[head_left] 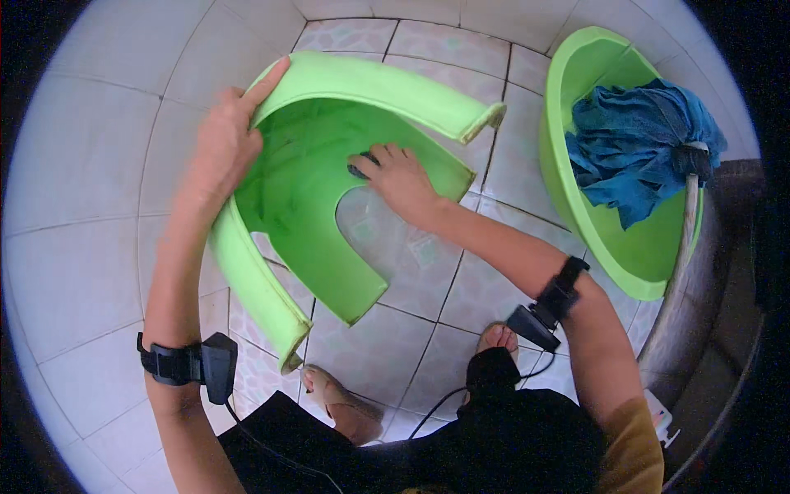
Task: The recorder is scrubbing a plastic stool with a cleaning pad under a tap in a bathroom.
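Note:
A bright green curved plastic stool point(304, 239), shaped like a horseshoe, is tipped so that its hollow inner side shows. My left hand point(226, 136) grips its upper left edge, thumb and fingers around the rim. Within the hollow, my right hand point(403, 183) is closed on a small dark scrubber point(363, 165) and presses it to the inner wall, just above the U-shaped cutout. The scrubber is mostly covered by the fingers, so its exact kind is hidden. Darker smudges mark the green wall to its left.
To the right stands a large green basin point(568, 185) holding a blue cloth mop head point(638, 136); its pole point(679, 263) leans down toward the lower right. Tiled walls point(78, 181) rise at the left and back. My sandalled feet point(341, 399) stand on the tiled floor point(387, 346).

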Demonstrator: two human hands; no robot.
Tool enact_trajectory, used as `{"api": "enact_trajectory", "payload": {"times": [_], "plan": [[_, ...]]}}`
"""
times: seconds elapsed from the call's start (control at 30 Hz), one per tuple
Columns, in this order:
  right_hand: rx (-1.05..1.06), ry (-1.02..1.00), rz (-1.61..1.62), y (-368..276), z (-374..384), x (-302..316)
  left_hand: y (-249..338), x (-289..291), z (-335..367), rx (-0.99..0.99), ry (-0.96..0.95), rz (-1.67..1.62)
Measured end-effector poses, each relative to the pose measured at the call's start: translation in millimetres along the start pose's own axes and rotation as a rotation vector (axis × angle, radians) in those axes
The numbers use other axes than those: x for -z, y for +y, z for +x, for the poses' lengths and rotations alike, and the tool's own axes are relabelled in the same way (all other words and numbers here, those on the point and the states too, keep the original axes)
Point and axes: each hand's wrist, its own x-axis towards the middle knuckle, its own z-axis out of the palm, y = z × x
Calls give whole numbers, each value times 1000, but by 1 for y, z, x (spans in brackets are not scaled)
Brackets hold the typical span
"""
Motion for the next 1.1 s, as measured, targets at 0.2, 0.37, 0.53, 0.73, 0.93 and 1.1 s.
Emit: {"api": "enact_trajectory", "payload": {"times": [0.2, 0.37, 0.53, 0.73, 0.93, 1.1], "plan": [[138, 19, -43, 46, -1, -38, -5, -13, 14, -95, 84, -110], [35, -124, -14, 36, -92, 26, -10, -7, 4, -71, 76, -155], [-84, -85, -155, 38, -82, 31, -6, 0, -2, -51, 62, -250], [-187, -113, -51, 66, -55, 7, -54, 4, -61, 50, 59, -671], [-137, -87, 23, 50, -36, 12, -94, -89, -225, 315, -97, -598], [-131, -85, 74, 67, -50, 14, -68, -160, -164, 330, -244, -666]]}}
